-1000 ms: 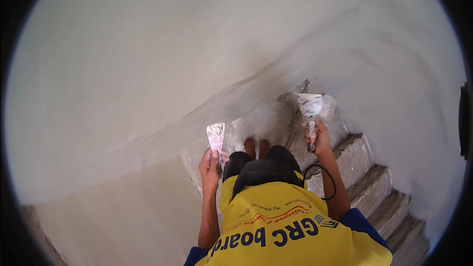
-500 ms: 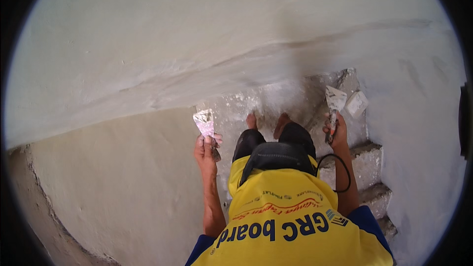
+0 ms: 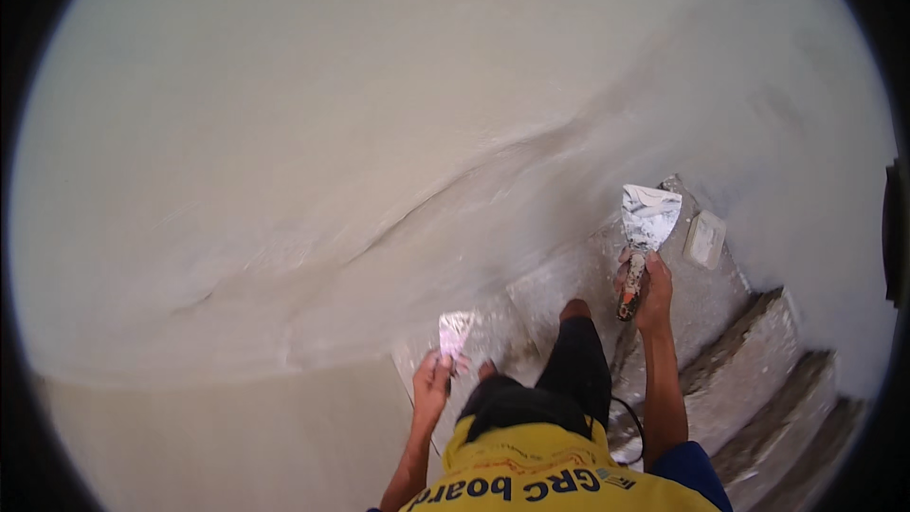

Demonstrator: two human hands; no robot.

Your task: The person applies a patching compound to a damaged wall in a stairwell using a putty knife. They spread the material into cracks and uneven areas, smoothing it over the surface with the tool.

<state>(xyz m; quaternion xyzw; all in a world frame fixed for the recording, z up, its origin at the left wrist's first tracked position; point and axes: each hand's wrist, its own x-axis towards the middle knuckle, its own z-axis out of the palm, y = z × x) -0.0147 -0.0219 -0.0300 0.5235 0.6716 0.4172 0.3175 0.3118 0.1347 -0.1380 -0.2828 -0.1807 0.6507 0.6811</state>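
The wide scraper (image 3: 650,218) is in the right hand (image 3: 654,289), its dark handle with an orange patch pinched between thumb and fingers. The blade, smeared white, extends beyond the fingertips and points away from the body; the handle's butt projects below the grip. The left hand (image 3: 433,376) pinches the narrow scraper (image 3: 454,332) low down, leaving its pinkish, white-crusted blade upright above the fingers.

Compared with half a second ago, both hands sit lower in the view and less of the yellow shirt (image 3: 531,474) shows. The wide blade now turns a broader face to the camera. The feet, then nearly side by side, are now staggered: the right foot (image 3: 573,308) is ahead, while the left foot (image 3: 487,369) is partly hidden by the black trousers (image 3: 578,365).

A pale block (image 3: 704,240) lies just right of the wide blade, with a narrow gap between them in view. Stair edges (image 3: 749,351) descend at the lower right, beside the right forearm. The two scrapers are well apart. Ahead, the pale wall (image 3: 332,133) spreads broadly, crossed by a slanting ridge (image 3: 455,185); neither blade appears to touch it.
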